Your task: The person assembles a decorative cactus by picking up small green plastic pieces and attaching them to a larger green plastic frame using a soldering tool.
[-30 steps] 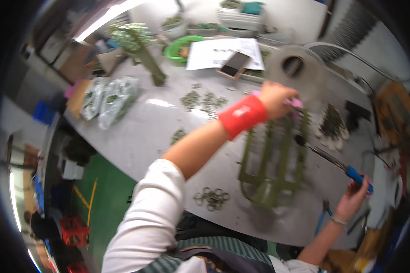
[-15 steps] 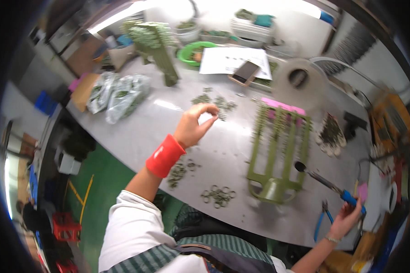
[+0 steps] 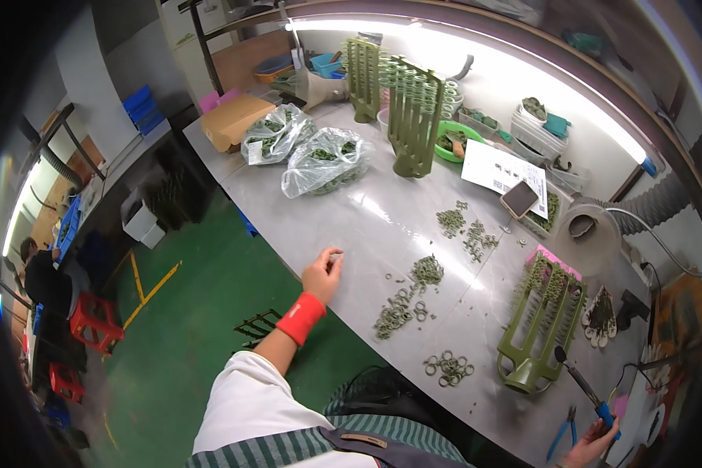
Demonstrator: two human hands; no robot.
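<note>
My left hand (image 3: 324, 276), with a red wristband (image 3: 302, 318) behind it, is held at the table's near left edge. Its fingers are curled together; whatever they hold, if anything, does not show. At the lower right, my right hand (image 3: 593, 446) grips the blue handle of a soldering iron (image 3: 585, 384) whose dark tip points up and left. Beside that tip lies a green pronged plastic frame (image 3: 532, 360) lined with small parts. Blue-handled pliers (image 3: 563, 434) lie near my right hand. Several green rings (image 3: 448, 368) and a pile of small green pieces (image 3: 427, 271) are on the table.
Clear bags of green parts (image 3: 327, 162) and upright green racks (image 3: 410, 117) stand farther back. A phone (image 3: 519, 200) rests on a white sheet (image 3: 491, 169). An extraction hood (image 3: 586, 242) and a glove (image 3: 600, 318) are at right. A person (image 3: 48, 277) sits far left.
The view has swung left, bringing the bags and racks further in. My left hand has moved from above the small parts to the table's left edge. The right hand keeps the soldering iron.
</note>
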